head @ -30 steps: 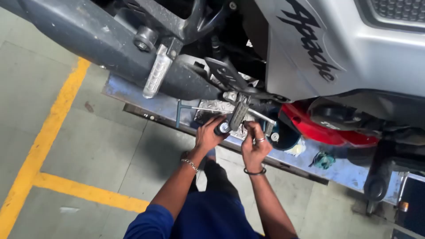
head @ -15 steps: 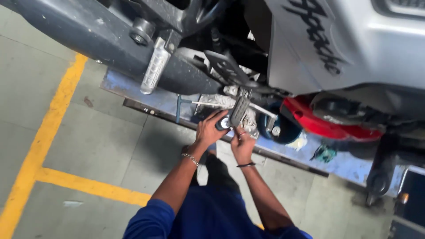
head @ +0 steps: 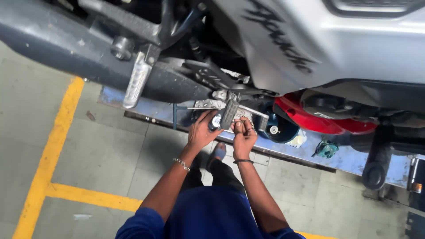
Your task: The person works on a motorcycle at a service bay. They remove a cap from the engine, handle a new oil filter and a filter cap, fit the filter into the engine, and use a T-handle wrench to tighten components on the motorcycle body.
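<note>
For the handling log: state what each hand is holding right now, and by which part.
The left hand grips a small dark cylindrical part around its body, beside the footpeg. The right hand is closed under the footpeg; what it holds cannot be told.

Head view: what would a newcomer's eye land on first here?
Most likely the two hands meeting at centre: the left hand and the right hand work at a ribbed footpeg under the motorcycle. Above right, the silver body panel fills the frame, with a red part below it. At left, yellow floor lines stand out.
</note>
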